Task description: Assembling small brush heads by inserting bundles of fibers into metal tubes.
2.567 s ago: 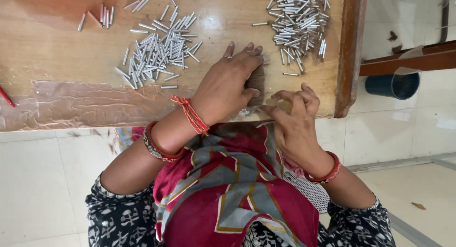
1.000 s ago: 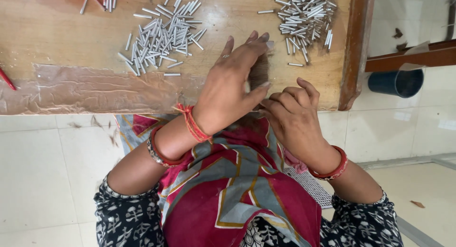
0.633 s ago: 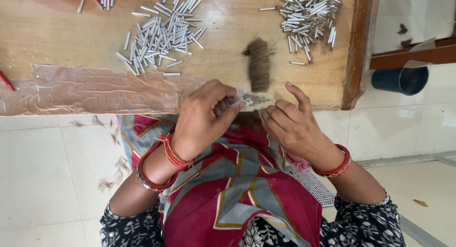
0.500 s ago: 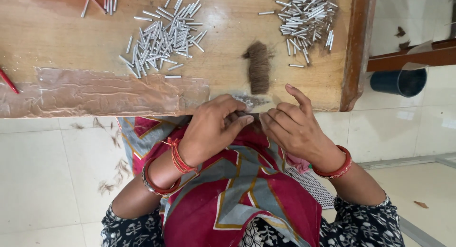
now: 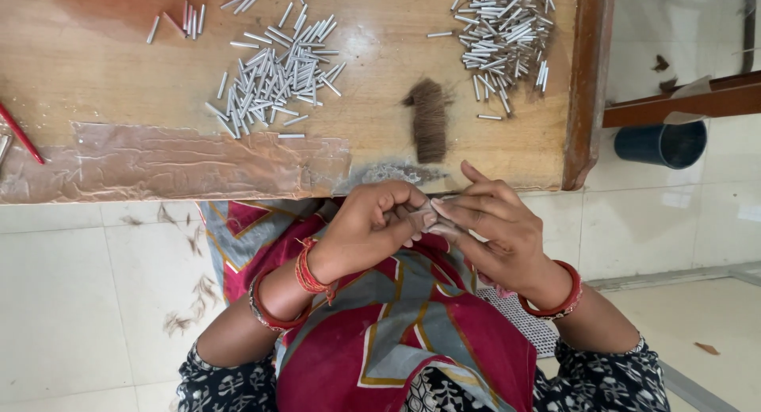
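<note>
The left hand [image 5: 372, 226] and right hand [image 5: 495, 226] meet just below the near edge of the wooden board [image 5: 380, 158], fingertips pinched together on a small tuft of brown fibre [image 5: 426, 215] (mostly hidden by the fingers). At 12 o'clock from them a brown hair bundle [image 5: 430, 120] lies on the board, apart from both piles of metal tubes [image 5: 273, 79] at 11 and 1 o'clock. Bare wood separates them.

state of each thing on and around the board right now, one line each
left hand: fingers curled, pinching a small tuft
right hand: fingertips meeting the left's
brown hair tuft: lying loose on the board
left pile of metal tubes: scattered
right pile: heaped
dark cup: on the floor
</note>
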